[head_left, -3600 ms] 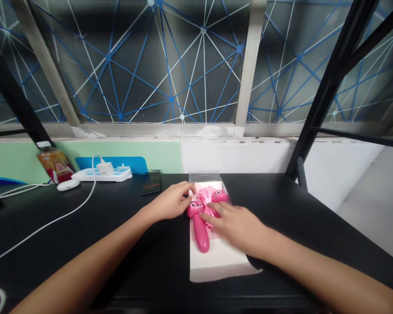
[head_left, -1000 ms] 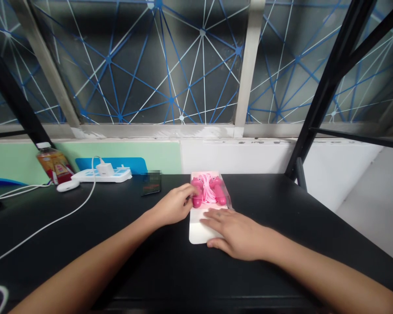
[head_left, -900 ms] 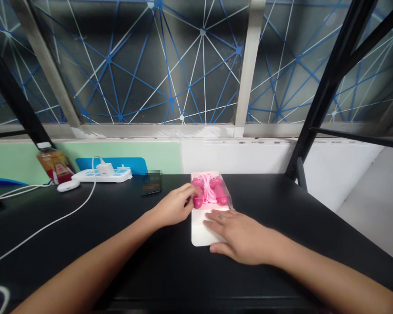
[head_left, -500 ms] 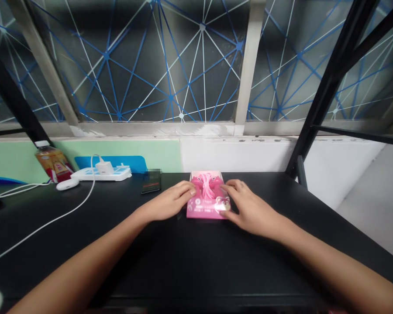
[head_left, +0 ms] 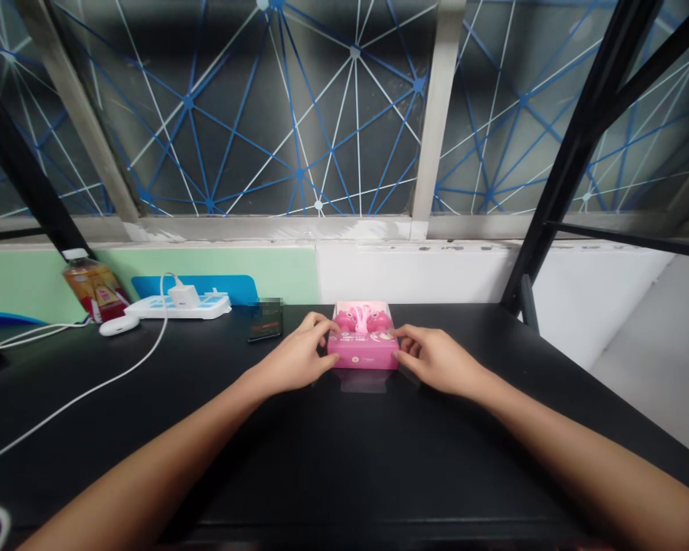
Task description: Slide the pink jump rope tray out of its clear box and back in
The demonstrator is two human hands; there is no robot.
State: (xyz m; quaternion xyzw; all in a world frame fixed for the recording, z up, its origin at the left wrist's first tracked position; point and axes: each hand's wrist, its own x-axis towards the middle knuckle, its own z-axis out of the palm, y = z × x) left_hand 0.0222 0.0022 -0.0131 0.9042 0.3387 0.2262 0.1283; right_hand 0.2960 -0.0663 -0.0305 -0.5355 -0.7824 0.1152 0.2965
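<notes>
A pink box (head_left: 366, 357) with a clear window is on the black desk straight ahead of me. Through the window show a bundled light-pink cord (head_left: 363, 318) and two darker pink pieces with rounded, animal-like shapes. White print runs over the box's top and front side. My left hand (head_left: 302, 352) holds its left side, thumb near the lower front corner and fingers higher up. On the opposite side my right hand (head_left: 433, 356) grips it, thumb and curled fingers against the edge. A faint reflection of the box shows on the desk in front of it.
Left of my hands lie a dark phone (head_left: 266, 320), a white power strip (head_left: 207, 308) with a charger plugged in, and a white oval case (head_left: 119, 327). A drink bottle (head_left: 95, 287) leans behind them. A white cable (head_left: 109, 380) crosses the left desk. Black frame bars (head_left: 551, 199) rise at right.
The box has tipped so that its front side now faces me and its printed top looks foreshortened. Both hands have shifted with it, and they still hold its two sides.
</notes>
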